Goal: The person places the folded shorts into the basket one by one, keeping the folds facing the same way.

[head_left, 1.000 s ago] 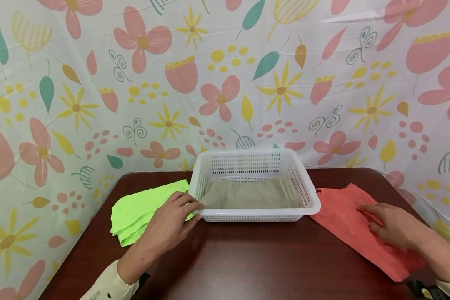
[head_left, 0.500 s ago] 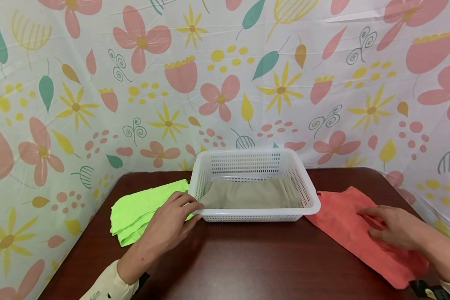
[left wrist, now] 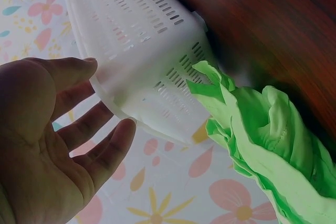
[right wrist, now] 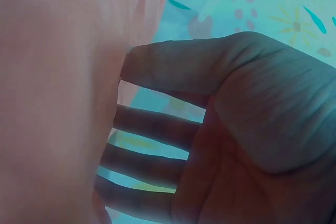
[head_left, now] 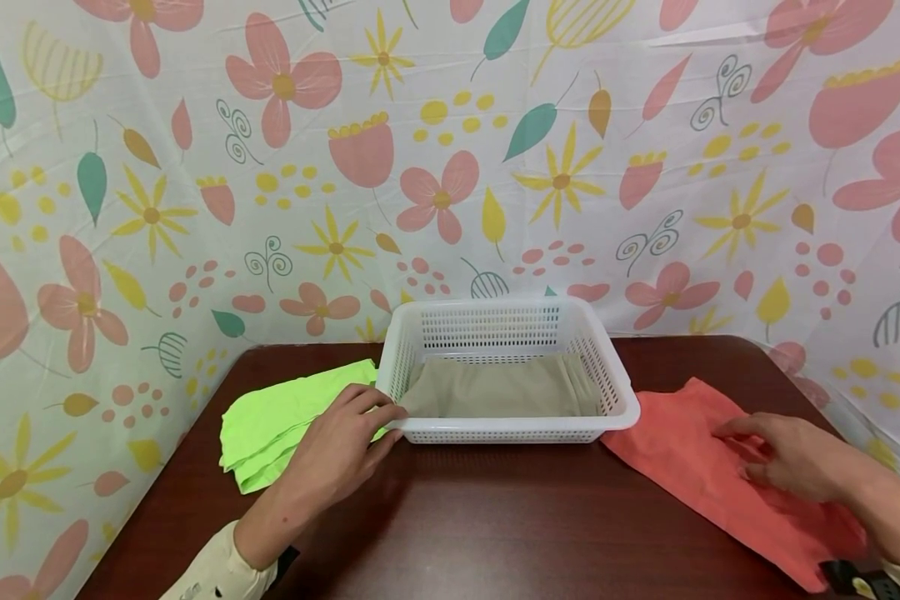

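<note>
A white slotted plastic basket stands at the table's back middle, with a folded beige cloth lying in it. My left hand holds the basket's front left corner; in the left wrist view the thumb and fingers lie to either side of the rim. To the basket's right a flat coral-red cloth spreads on the table, its far left end at the basket's corner. My right hand rests on that cloth, fingertips on its surface and fingers fairly straight in the right wrist view.
Beside the basket on the left lies a folded neon-green cloth, partly behind my left forearm. All of it sits on a dark red-brown table. A floral curtain hangs close behind the table and along its sides.
The coral-red cloth has slid a little towards the table's front, its near corner now lower in the head view. Both hands, the basket and the green cloth have stayed almost in place.
</note>
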Available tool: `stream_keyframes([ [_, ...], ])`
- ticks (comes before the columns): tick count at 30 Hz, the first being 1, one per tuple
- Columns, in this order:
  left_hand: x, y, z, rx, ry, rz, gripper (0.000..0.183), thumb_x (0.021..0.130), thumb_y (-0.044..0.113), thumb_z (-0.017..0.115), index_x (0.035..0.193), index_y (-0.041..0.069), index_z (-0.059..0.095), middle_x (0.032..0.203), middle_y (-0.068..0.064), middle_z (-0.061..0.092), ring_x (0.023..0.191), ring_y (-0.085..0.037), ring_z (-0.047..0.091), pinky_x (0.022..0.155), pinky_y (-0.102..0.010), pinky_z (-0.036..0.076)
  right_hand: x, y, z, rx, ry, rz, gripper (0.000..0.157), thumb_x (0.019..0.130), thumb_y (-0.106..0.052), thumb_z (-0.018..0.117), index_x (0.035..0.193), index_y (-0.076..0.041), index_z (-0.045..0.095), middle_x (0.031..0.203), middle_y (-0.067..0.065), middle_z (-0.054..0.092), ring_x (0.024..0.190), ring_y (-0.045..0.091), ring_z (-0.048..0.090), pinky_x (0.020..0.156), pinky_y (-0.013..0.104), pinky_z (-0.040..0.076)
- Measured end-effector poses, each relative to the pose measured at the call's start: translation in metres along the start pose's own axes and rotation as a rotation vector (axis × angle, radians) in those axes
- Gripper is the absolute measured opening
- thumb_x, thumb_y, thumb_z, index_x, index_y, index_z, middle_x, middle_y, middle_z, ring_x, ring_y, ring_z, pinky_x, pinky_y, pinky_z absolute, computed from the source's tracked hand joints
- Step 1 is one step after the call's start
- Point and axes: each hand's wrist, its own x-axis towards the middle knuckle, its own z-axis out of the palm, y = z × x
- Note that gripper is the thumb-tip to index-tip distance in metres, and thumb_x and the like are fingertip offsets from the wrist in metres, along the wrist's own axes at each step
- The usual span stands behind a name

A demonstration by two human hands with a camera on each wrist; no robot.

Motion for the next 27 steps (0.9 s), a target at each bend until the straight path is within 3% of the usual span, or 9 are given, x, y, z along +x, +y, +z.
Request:
stream_keyframes([
  [9,0.0,0.0,0.001,0.006,0.008,0.002,0.023,0.092,0.022,0.086,0.114,0.026,0.08,0.116,0.007,0.071,0.12,-0.02,0.059,0.089,-0.038,0.06,-0.004,-0.005,0.0,-0.022,0.042,-0.056,0.048,0.077,-0.016,0.093,0.121,-0.02,0.075,0.122,0.002,0.07,0.106,0.024,0.066,0.08,0.03,0.055],
  [18,0.0,0.0,0.001,0.002,0.014,0.007,0.024,0.092,0.021,0.085,0.115,0.026,0.079,0.116,0.007,0.071,0.119,-0.02,0.059,0.09,-0.038,0.059,-0.007,-0.001,0.009,-0.036,0.156,-0.236,0.055,0.069,-0.007,0.095,0.116,-0.026,0.074,0.115,-0.005,0.069,0.105,0.002,0.061,0.079,0.018,0.05],
  [27,0.0,0.001,0.001,0.012,0.011,0.006,0.023,0.092,0.021,0.085,0.114,0.025,0.079,0.115,0.006,0.071,0.119,-0.02,0.058,0.09,-0.038,0.059,-0.005,0.004,0.01,0.037,0.064,-0.235,0.06,0.073,-0.004,0.09,0.121,-0.035,0.071,0.121,-0.009,0.065,0.107,-0.002,0.058,0.081,0.021,0.052],
])
